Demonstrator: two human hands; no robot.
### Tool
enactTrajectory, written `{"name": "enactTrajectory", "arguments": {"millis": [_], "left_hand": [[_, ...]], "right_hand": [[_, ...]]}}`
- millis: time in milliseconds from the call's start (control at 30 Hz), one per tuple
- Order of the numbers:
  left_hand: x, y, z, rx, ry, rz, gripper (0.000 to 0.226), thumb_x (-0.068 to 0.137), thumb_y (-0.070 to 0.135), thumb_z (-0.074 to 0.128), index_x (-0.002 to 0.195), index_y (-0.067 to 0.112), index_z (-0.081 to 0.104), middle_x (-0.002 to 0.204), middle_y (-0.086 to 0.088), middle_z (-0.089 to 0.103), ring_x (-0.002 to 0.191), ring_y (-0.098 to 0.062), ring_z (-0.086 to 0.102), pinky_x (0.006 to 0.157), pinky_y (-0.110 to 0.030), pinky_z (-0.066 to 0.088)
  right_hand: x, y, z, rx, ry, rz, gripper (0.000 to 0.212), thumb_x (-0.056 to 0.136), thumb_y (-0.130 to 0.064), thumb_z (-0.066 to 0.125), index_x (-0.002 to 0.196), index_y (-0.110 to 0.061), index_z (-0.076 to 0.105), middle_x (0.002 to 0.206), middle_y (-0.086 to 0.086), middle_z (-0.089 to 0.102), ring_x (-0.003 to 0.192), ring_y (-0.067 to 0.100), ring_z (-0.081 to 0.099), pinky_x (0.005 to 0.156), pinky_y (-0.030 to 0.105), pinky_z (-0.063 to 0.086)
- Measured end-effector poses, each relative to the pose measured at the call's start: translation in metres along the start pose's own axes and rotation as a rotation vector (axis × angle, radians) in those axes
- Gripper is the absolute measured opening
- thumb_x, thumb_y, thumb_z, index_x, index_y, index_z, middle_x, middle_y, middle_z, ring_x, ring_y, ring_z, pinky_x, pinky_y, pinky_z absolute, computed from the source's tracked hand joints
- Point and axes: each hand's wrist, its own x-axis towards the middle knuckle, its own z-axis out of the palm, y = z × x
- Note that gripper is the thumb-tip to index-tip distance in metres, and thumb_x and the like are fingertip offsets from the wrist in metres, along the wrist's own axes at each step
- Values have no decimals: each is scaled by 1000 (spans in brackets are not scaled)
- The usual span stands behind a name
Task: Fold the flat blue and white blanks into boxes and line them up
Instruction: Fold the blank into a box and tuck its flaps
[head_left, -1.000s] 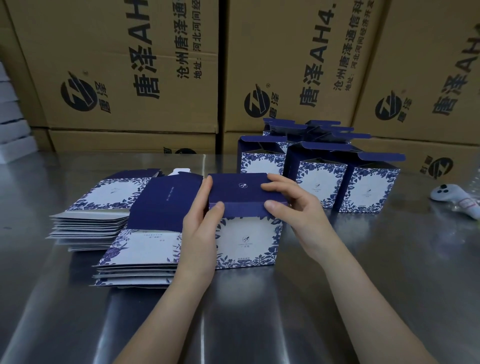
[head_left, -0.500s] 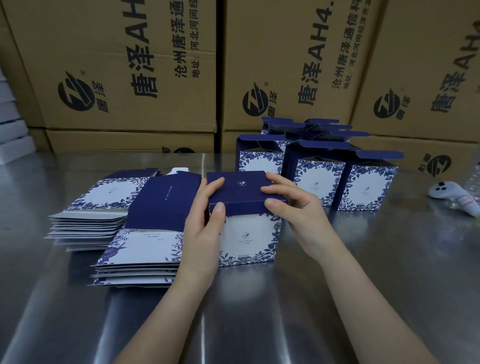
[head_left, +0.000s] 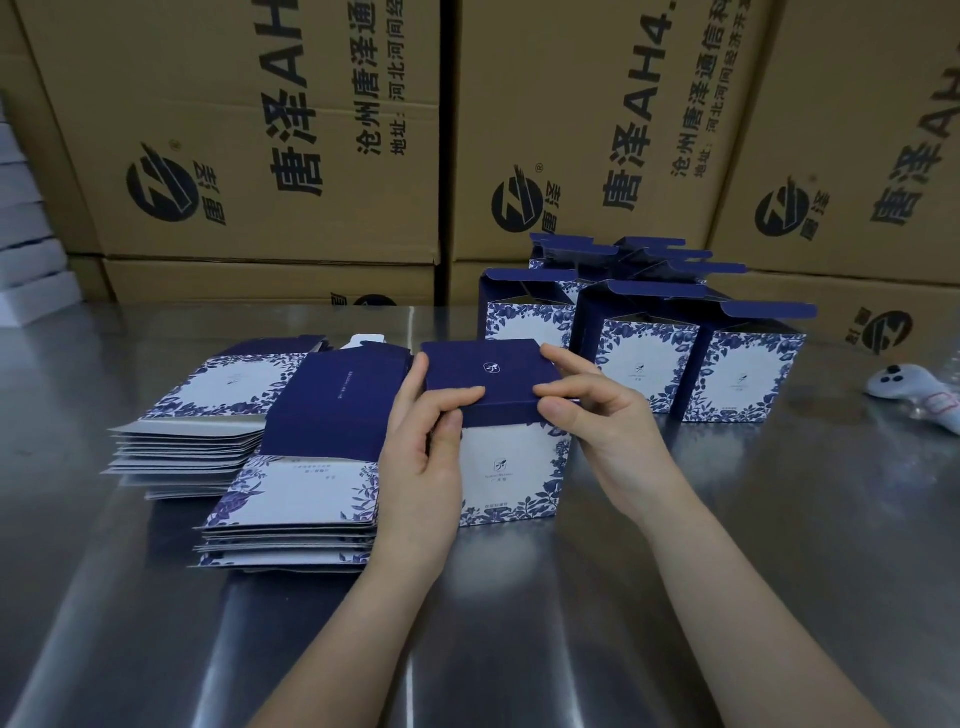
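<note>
Two hands are pressed on one blue and white box (head_left: 511, 467) at the middle of the steel table (head_left: 779, 545)
The navy lid (head_left: 485, 371) is pinched at its front corners by the left hand (head_left: 423, 457) and the right hand (head_left: 608, 423), fingers curled round its edge; two stacks of flat blanks (head_left: 291, 499) lie just left; finished boxes (head_left: 691, 358) with open lids are lined up behind, before brown cartons (head_left: 260, 130)

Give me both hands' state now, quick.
Left hand: closed on the upright blue and white cardboard box.
Right hand: pinching its navy lid.
</note>
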Motion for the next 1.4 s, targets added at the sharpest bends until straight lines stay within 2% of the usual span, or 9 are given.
{"name": "enactTrajectory", "arguments": {"millis": [67,167,333,467,633,967,1167,1267,1400], "left_hand": [[-1,2,0,17,-10,32,38,101,5,48,98,38,67,155,14,35,139,-5,40,104,-25,40],[1,5,-1,28,-20,72,31,97,5,56,96,34,68,150,22,37,142,-4,36,81,-3,38],[4,8,-2,47,-19,123,25,87,11,73,93,36,72,130,21,59,142,-1,34,94,0,31],[6,8,1,54,21,112,27,85,5,74,87,32,73,118,14,66,139,-8,39,86,3,32],[5,8,5,42,57,117,23,83,2,75,86,25,74,110,14,67,137,-12,42,82,4,33],[5,2,3,75,45,127,24,85,9,74,88,33,72,116,17,65,139,-4,39,100,-4,29],[8,0,4,86,58,116,19,86,5,74,88,24,75,110,17,68,136,-3,42,99,-4,31],[7,-1,3,5,63,89,24,85,7,74,89,30,73,116,19,68,135,5,42,95,-3,34],[7,-4,-1,-229,66,7,26,90,3,67,87,29,68,123,18,67,134,6,43,102,-12,36]], "right_hand": [[-1,-1,0,-14,2,-3,13,66,-18,74,78,-20,79,135,-3,57,123,17,56,94,34,49],[-2,-4,0,-82,-19,-9,14,69,-19,78,82,-22,78,136,-6,55,126,15,53,96,36,49],[-5,-8,12,-233,-76,-37,23,70,-16,78,88,-30,79,137,-9,52,128,7,49,102,34,45],[-7,-6,21,-216,5,-59,28,73,-2,78,80,-29,78,130,-5,56,124,12,53,106,43,43],[-7,-6,26,-221,58,-56,28,73,0,78,74,-28,76,123,-7,59,118,8,56,104,36,44],[-8,-8,28,-227,51,-48,23,73,-8,79,73,-31,77,122,-12,59,117,5,55,99,29,45],[-5,-6,30,-253,86,-58,24,72,-6,80,70,-30,75,116,-10,60,114,4,56,104,37,44],[-5,-6,26,-229,41,-48,11,68,-22,79,76,-28,76,120,-8,60,118,7,55,104,39,43],[-4,-8,14,-134,-25,-13,13,68,-24,73,81,-22,77,123,-6,63,119,12,56,82,23,48]]}}
